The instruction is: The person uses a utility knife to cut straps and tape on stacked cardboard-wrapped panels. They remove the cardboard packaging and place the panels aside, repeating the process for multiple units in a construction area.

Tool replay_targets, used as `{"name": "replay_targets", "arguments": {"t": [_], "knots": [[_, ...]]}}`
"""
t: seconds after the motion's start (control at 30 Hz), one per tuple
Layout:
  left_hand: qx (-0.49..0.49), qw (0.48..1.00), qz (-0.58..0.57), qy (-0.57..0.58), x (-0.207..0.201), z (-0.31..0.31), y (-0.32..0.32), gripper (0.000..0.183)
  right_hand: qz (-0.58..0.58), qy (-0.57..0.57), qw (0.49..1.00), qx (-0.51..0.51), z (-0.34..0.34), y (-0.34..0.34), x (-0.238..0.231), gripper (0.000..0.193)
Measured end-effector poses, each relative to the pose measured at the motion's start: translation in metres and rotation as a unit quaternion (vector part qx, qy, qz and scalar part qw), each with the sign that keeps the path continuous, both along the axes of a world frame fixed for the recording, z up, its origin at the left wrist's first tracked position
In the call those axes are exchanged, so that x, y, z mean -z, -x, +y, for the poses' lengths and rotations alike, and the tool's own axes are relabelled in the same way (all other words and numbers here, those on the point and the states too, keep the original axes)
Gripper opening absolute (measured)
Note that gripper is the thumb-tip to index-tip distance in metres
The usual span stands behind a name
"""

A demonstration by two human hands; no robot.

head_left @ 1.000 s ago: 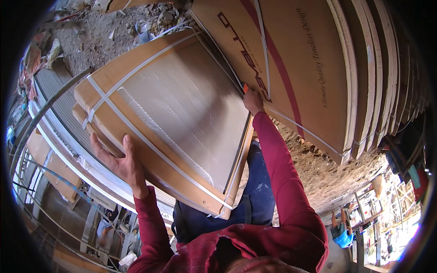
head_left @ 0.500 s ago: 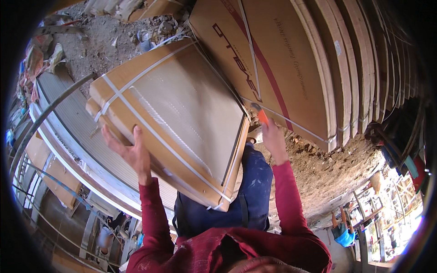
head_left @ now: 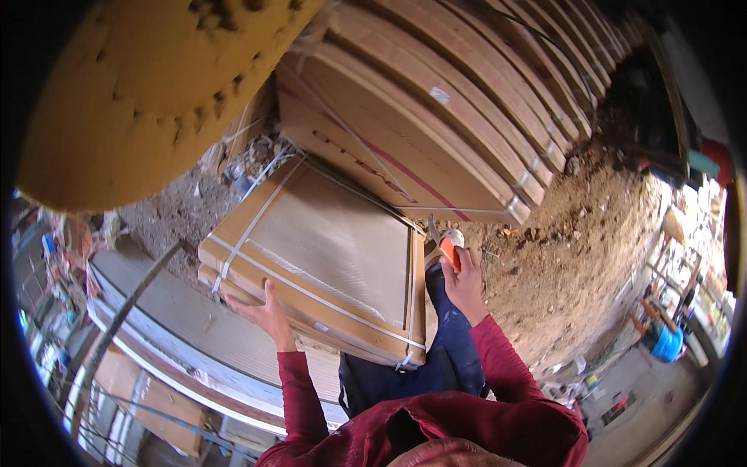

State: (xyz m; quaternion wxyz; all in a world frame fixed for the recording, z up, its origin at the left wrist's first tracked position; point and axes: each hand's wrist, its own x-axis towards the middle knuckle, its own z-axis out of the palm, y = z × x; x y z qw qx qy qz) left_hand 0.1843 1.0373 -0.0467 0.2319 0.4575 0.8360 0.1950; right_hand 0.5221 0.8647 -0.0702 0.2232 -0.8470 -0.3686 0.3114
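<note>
Dirt ground [head_left: 568, 265]: nicely lit, bright daylight, pretty readable
Right edge: blown out to white, background just melts into glare
Clear plastic wrap [head_left: 334, 237]: soft sheen, a few shiny streaks
Upright carton [head_left: 362, 148]: printed face sits in shade, kinda dull
Yellow perforated thing [head_left: 148, 101]: super close to the lens, way soft
Ribbed grey panels [head_left: 187, 311]: long edges bow, classic fisheye
Orange-handled tool [head_left: 449, 253]: color pops, blade's a bit mushy
Corners: black vignette, bluish fringing along the rim

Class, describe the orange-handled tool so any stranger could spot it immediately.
Find the strapped cardboard box near the centre. Beside its right edge, the right hand holds the tool. Its bright orange handle stands out against brown cardboard and soil.
</note>
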Motion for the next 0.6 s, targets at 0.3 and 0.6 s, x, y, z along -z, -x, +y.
{"name": "replay_targets", "arguments": {"t": [0.3,0.6], "knots": [[0.008,1.000,0.021,0.005,-0.013,-0.005,-0.033,0.098,-0.143,-0.103,0.949,0.261,-0.024,-0.081,0.001,0.014],[0.214,0.931,0.286,-0.081,-0.021,0.012,-0.084,0.072,0.162,-0.221,0.811,0.516,-0.085,-0.095,0.030,0.004]]}}
